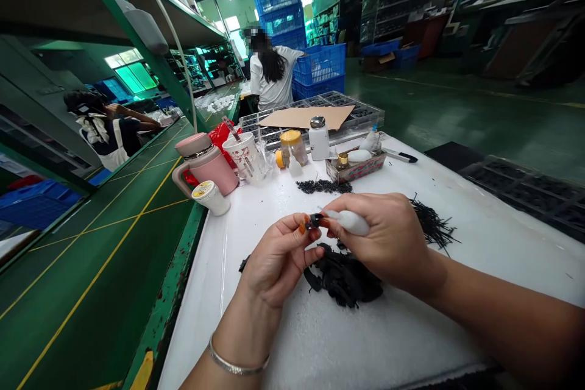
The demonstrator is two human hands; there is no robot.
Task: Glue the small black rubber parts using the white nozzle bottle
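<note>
My left hand (281, 256) pinches a small black part (314, 220) between thumb and fingertips above the white table (283, 341). My right hand (388, 237) is closed round a small white squeeze bottle (350, 221), whose tip touches the black part. Below both hands lies a heap of black parts (345, 277). Right of my right hand is a bundle of thin black pins (432, 225).
At the table's far end stand a pink mug (205, 164), a white cup (242, 155), a small white jar (211, 196), bottles (319, 138), a little box (356, 167) and a pile of tiny black pieces (324, 186). A green conveyor (91, 244) runs on the left; two other people work farther along.
</note>
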